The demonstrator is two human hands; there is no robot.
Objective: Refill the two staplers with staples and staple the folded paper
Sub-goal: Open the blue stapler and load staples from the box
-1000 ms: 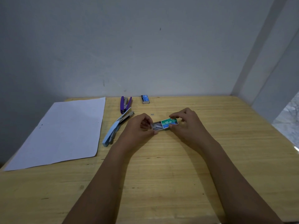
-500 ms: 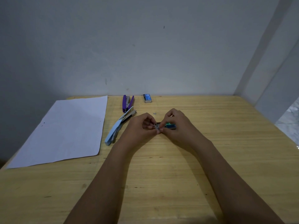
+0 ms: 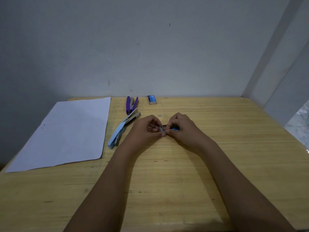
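My right hand [image 3: 181, 127] grips a small green-blue staple box [image 3: 174, 128] just above the wooden table [image 3: 167, 181]. Fingertips of my left hand [image 3: 144, 129] pinch a small grey strip of staples [image 3: 161, 129] at the box's open left end. A light blue stapler [image 3: 121, 131] lies open to the left of my left hand. Behind it a purple stapler [image 3: 131, 104] also lies open. A white sheet of paper [image 3: 66, 131] lies flat at the left of the table.
A second staple box [image 3: 152, 99], blue, sits near the wall at the back. A tiny loose bit of staples [image 3: 159, 115] lies on the wood just behind my hands. The table's right edge borders a tiled floor [image 3: 299, 124].
The staple box was held out flat between both hands; my hands have since drawn together over it, and my left fingers now pinch a staple strip at its end.
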